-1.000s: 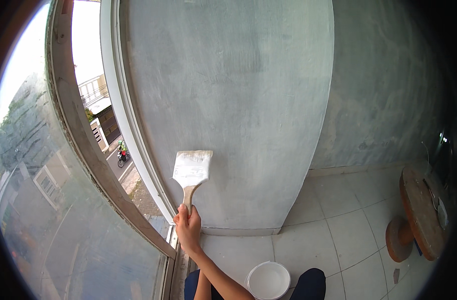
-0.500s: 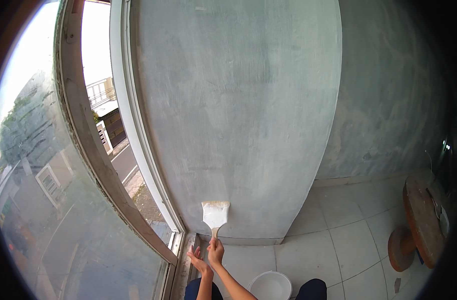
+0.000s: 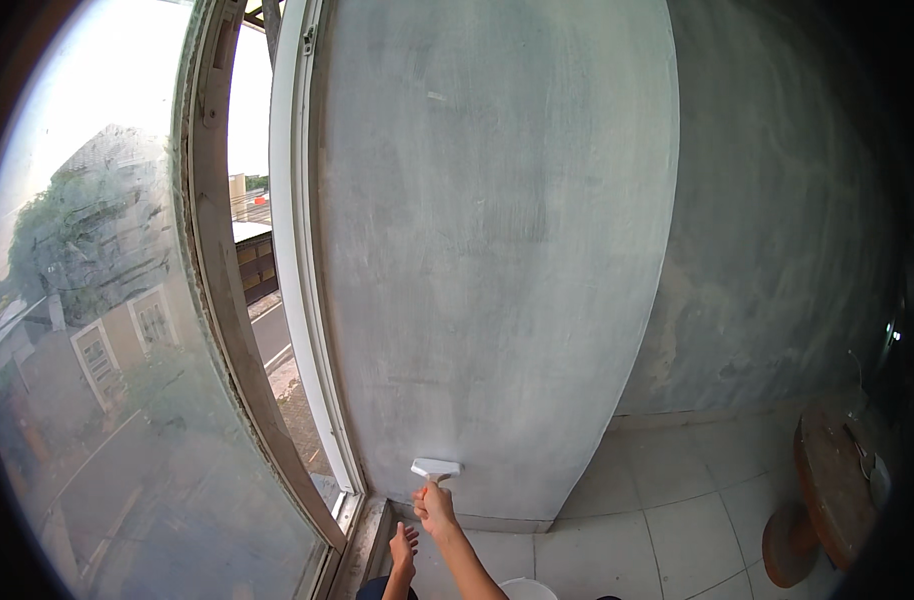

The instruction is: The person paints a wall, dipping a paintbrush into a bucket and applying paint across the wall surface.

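Note:
My right hand is closed round the handle of a wide, flat paintbrush. The brush has a broad white head, held low against the grey wall section; whether its bristle tips touch the surface is hard to make out. Below and to the left, my left hand is held up with its fingers apart and nothing in it. Whitish, streaky strokes cover the wall section. At the lower edge shows part of the rim of a white bucket, near my right forearm.
On the left, a framed glass window pane stands ajar beside a white window frame, with a street outside. A brown round-topped wooden table lies or leans at the right on the pale floor tiles. A darker grey wall stands behind.
The view has tilted up and shifted left. The brush head has swung from a full face-on view to a foreshortened one. My left hand has moved away from my right wrist.

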{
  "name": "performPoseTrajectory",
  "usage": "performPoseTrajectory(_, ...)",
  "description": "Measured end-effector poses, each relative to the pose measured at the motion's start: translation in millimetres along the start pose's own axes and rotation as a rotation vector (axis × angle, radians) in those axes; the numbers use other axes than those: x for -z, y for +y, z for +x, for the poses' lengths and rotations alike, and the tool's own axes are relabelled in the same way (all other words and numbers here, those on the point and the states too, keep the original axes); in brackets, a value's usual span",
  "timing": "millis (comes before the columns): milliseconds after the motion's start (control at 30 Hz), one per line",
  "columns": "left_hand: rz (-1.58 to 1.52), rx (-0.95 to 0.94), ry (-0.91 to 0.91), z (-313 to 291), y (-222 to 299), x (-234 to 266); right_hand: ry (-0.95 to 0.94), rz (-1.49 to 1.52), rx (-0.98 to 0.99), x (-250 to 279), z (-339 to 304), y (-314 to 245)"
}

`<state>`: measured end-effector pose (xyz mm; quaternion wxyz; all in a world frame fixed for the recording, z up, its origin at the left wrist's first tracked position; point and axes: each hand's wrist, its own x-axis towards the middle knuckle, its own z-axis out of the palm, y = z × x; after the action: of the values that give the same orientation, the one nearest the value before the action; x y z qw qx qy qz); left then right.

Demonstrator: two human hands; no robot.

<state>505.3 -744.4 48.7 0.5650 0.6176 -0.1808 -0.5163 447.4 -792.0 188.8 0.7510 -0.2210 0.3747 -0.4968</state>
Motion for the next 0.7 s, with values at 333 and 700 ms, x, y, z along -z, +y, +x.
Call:
performPoseTrajectory(333, -0.392, 0.014, -0.841, -88, 237, -41, -0.131, -0.101, 0.274, -67, -10, -38)
performPoseTrajectory(700, -0.212, -0.133, -0.92, -124, 306, -47, -0.23, -0.149, 0.517, -123, -95, -102)
